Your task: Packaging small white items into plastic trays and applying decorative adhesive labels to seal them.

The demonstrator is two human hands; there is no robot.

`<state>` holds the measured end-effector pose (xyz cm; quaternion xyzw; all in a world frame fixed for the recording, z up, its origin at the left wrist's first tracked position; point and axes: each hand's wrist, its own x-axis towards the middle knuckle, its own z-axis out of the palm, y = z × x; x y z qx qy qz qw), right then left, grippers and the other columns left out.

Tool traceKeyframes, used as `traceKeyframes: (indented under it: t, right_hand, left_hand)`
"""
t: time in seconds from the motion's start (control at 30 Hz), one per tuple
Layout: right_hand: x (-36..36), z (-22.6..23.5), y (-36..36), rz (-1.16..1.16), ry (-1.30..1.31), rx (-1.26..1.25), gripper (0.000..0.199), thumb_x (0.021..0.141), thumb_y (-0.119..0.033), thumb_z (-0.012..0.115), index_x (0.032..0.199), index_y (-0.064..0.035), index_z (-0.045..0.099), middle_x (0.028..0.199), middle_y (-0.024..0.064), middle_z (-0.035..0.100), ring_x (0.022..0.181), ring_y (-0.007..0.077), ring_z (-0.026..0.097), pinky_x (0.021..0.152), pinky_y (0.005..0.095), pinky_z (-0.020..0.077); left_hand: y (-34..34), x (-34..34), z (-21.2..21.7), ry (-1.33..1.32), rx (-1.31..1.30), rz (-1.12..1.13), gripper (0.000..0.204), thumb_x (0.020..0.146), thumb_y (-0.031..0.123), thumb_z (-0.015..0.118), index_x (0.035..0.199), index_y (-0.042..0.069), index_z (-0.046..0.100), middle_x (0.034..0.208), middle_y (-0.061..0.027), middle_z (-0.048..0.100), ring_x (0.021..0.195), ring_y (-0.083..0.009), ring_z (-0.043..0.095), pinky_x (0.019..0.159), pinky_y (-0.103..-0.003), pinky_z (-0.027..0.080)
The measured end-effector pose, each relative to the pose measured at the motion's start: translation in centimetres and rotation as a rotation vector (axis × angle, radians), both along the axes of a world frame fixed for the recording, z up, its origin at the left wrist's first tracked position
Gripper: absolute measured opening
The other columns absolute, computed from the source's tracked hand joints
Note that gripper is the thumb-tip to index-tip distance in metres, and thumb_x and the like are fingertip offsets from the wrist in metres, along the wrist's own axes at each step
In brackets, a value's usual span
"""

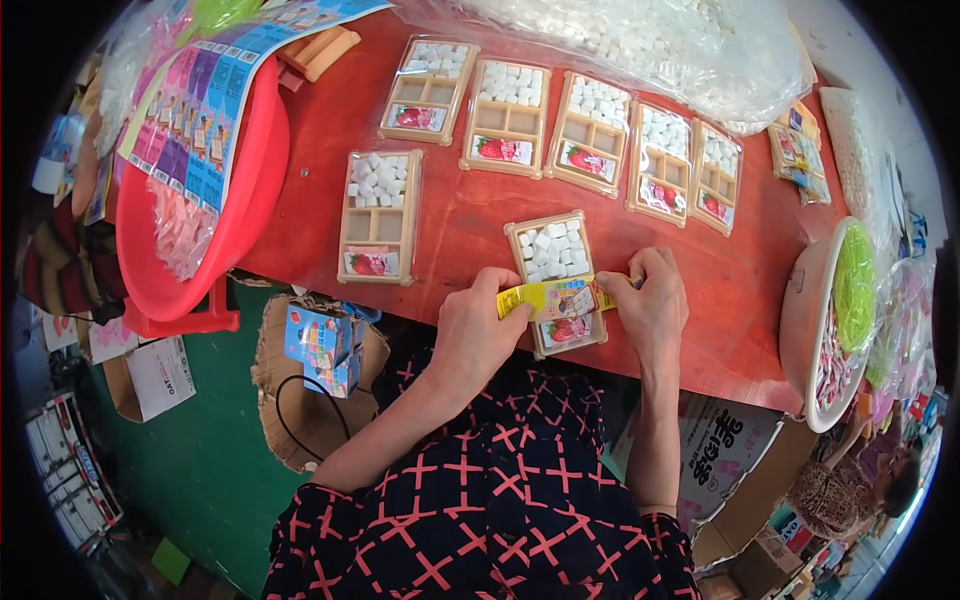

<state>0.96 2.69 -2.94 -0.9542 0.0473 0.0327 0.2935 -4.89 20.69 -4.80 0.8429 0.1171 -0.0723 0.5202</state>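
Note:
Both my hands hold a yellow printed paper strip across the middle of a beige compartment tray. My left hand pinches the strip's left end, and my right hand pinches its right end with thumb and finger. White marshmallow-like cubes fill the tray's far compartment. A strawberry-printed packet lies in the near one; the strip hides the tray's middle. Left of it on the red table lies a similar tray, also with white cubes and a strawberry packet.
Several more filled trays line the table's far side. A large clear bag of white cubes lies behind them. A red basin with printed sheets stands left, a white basin right. Below is an open cardboard box.

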Motion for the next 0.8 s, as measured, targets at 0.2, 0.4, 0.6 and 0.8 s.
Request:
traceKeyframes:
  t: [0.2, 0.4, 0.6, 0.8]
  right_hand:
    - [-0.6, 0.1, 2.7, 0.224, -0.048, -0.003, 0.035, 0.061, -0.016, 0.072, 0.064, -0.0039, 0.04, 0.073, 0.0076, 0.045, 0.067, 0.0261, 0.049, 0.057, 0.0354, 0.0384]
    - [-1.0, -0.1, 4.8, 0.347, -0.115, 0.023, 0.036, 0.06, -0.015, 0.074, 0.063, -0.0048, 0.04, 0.075, 0.0077, 0.045, 0.072, 0.0254, 0.049, 0.057, 0.0357, 0.0387]
    - [-0.7, -0.1, 4.9, 0.35, -0.07, -0.018, 0.037, 0.06, -0.018, 0.075, 0.063, -0.005, 0.04, 0.072, 0.0078, 0.045, 0.069, 0.0255, 0.049, 0.056, 0.0361, 0.0385]
    - [-0.6, -0.2, 5.0, 0.331, -0.067, -0.018, 0.039, 0.059, -0.019, 0.076, 0.062, -0.0049, 0.04, 0.069, 0.008, 0.044, 0.066, 0.0256, 0.049, 0.054, 0.0366, 0.038]
  left_hand:
    - [1.8, -3.9, 1.0, 0.067, 0.044, 0.113, 0.023, 0.076, 0.005, 0.066, 0.092, 0.0, 0.05, 0.069, -0.0099, 0.06, 0.056, -0.0125, 0.059, 0.049, -0.025, 0.046]
    - [2.6, -7.3, -2.1, 0.463, -0.757, 0.554, 0.034, 0.077, 0.012, 0.069, 0.102, -0.001, 0.048, 0.071, -0.0051, 0.057, 0.051, -0.0086, 0.052, 0.044, -0.021, 0.044]
    - [2.8, -7.6, -3.4, 0.518, -1.201, 0.446, 0.025, 0.081, 0.008, 0.063, 0.102, -0.002, 0.054, 0.083, -0.0061, 0.059, 0.058, -0.0095, 0.05, 0.054, -0.023, 0.043]
    - [2.8, -8.3, -4.7, 0.378, -1.163, 0.344, 0.026, 0.082, 0.01, 0.062, 0.105, -0.002, 0.057, 0.088, -0.0065, 0.061, 0.068, -0.0094, 0.052, 0.061, -0.023, 0.043]
